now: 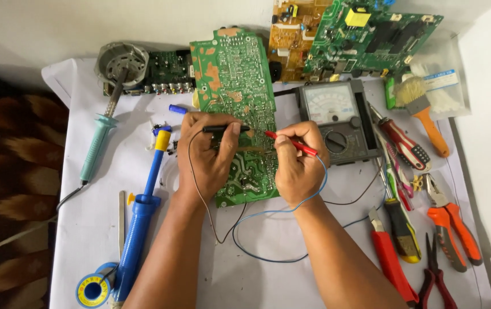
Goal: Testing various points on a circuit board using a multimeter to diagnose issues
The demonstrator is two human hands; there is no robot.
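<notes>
White cloth covers the desk, with tools spread along both edges. At centre frame a green circuit board lies solder side up. The left hand has its grip closed around a black probe; the right hand pinches a red probe, both tips on the board. An analog multimeter sits just right of it. Probing looks underway; the soldering iron at left lies untouched.
</notes>
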